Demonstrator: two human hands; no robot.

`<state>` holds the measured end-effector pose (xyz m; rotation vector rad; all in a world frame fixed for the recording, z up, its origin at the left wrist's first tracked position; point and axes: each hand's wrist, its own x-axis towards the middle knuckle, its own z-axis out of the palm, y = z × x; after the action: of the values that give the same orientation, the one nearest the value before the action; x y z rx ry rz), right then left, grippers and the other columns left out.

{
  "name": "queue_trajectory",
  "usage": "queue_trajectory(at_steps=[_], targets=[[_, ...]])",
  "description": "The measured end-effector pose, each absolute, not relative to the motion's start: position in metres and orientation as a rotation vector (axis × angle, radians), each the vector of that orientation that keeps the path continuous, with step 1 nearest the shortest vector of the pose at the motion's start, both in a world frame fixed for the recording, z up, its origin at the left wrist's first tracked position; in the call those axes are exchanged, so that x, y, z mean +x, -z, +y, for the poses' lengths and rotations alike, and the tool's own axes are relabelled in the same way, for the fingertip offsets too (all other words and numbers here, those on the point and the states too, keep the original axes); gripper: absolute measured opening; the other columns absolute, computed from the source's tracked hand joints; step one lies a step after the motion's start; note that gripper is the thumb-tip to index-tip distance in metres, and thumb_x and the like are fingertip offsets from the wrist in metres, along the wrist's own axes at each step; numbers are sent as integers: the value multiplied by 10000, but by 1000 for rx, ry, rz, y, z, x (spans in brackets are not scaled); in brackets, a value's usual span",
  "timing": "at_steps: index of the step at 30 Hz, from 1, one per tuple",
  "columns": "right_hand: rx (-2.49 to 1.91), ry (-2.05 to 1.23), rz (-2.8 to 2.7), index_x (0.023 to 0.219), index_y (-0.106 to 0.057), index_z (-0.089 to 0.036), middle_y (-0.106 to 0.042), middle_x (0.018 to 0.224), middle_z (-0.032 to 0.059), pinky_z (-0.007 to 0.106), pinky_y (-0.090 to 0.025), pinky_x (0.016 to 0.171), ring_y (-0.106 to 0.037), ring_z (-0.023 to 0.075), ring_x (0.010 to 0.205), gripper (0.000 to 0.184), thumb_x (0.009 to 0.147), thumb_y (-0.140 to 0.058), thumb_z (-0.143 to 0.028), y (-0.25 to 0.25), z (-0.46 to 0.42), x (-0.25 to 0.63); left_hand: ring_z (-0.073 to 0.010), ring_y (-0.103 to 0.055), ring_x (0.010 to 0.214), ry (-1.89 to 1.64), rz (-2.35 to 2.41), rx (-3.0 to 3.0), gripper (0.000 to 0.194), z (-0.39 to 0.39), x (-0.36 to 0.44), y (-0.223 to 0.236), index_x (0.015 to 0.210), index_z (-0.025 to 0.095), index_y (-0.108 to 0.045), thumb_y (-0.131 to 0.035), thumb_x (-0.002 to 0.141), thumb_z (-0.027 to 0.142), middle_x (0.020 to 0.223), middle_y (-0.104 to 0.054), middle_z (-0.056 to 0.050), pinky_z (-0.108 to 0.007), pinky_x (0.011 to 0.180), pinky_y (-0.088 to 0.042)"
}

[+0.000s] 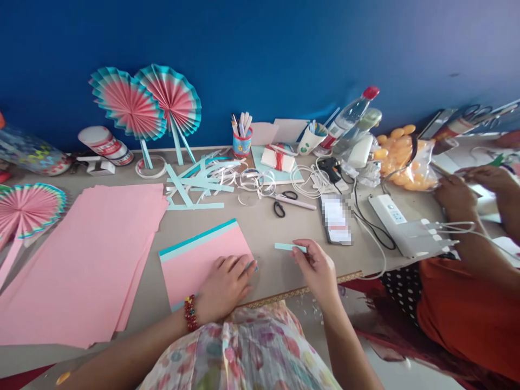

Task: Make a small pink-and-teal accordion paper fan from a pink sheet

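Note:
My left hand (225,286) rests flat on the lower right part of a pink paper sheet (184,273), its fingers stretched out over the paper. Two bands, dark teal and pale blue, run along the sheet's far edge. Between the thumb and fingers of my right hand (320,270) is a short pale blue paper strip (281,246), held just right of the sheet. Beyond the hands lie black-handled scissors (279,209) and a heap of cut paper strips (201,181).
Large pink sheets (85,260) are stacked at left. Folded paper fans (132,105) lean against the blue wall. A pen cup (242,143), a bottle (345,122), a phone (336,219) and a power strip (390,211) stand or lie rightward. Another person's hands (455,192) work at far right.

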<state>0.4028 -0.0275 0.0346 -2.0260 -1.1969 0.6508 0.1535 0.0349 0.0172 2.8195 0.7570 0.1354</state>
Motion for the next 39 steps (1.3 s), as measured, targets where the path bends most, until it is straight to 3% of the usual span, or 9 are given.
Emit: queue_trajectory(at_steps=[6,10,13,16,18,21,28,35,39], targets=[[-1700,-808,-1305,1022,-626,-187,-731,781,51,253,-492,544,-616,153,602,285,882,-559,-426,-45,50,406,-247,-527,1046,-158,755,2847,568,35,156,-18,1379,260,-489,-634,884,499,1265,-586,-76,-392,856,-427],[-1582,-769,-1275,1055,-612,-153,-730,815,74,275,-524,559,-611,146,584,405,836,-559,-489,-51,132,407,-255,-534,1062,-208,658,2846,473,39,153,-18,1331,326,-514,-626,896,471,1294,-571,-51,-400,877,-444],[-1600,-690,-1255,1301,-513,-152,-702,1110,139,324,-567,646,-669,178,730,583,831,-553,-494,-52,170,400,-251,-536,1095,-270,539,2790,383,42,141,-29,1298,277,-539,-589,926,353,1340,-553,-64,-399,930,-453],[-1662,-552,-1291,1400,-462,-201,-519,1418,163,393,-566,789,-664,242,956,678,789,-643,-431,-44,162,389,-216,-549,1117,-370,586,2663,297,46,112,-42,1238,250,-585,-531,946,261,1292,-593,-58,-355,983,-453],[-1681,-338,-1539,1395,-489,-201,-493,1446,154,422,-542,882,-636,267,1061,580,855,-585,-389,-35,136,381,-201,-568,1111,-436,772,2606,257,50,84,-43,1177,250,-624,-477,968,230,1243,-624,-48,-336,982,-466],[-1529,-327,-1972,1240,-626,-226,-651,1258,97,428,-487,996,-590,263,1158,342,938,-491,-312,-21,90,373,-205,-580,1151,-547,1106,2596,280,57,41,-32,1189,247,-636,-436,993,261,1279,-617,-53,-337,994,-479],[-1562,-287,-2231,1456,-460,-168,-527,1449,120,464,-425,1078,-494,297,1287,547,936,-534,-319,-14,62,347,-270,-429,1374,-464,1371,2778,580,74,14,-4,1509,207,-363,-460,983,432,1492,-478,-102,-458,1144,-343],[-1348,-250,-2608,1566,-251,-196,-319,1587,84,550,-191,1203,-305,304,1455,733,963,-456,-560,-7,65,329,-267,-364,1433,-404,1205,2990,761,66,27,9,1568,174,-187,-409,966,584,1574,-345,-116,-467,1191,-241],[-1403,-222,-2596,1568,-240,-197,-286,1597,90,516,-200,1203,-296,290,1463,735,974,-387,-603,-6,63,332,-271,-349,1444,-390,1226,2977,758,63,25,13,1570,177,-173,-386,972,591,1583,-321,-118,-466,1185,-261]])
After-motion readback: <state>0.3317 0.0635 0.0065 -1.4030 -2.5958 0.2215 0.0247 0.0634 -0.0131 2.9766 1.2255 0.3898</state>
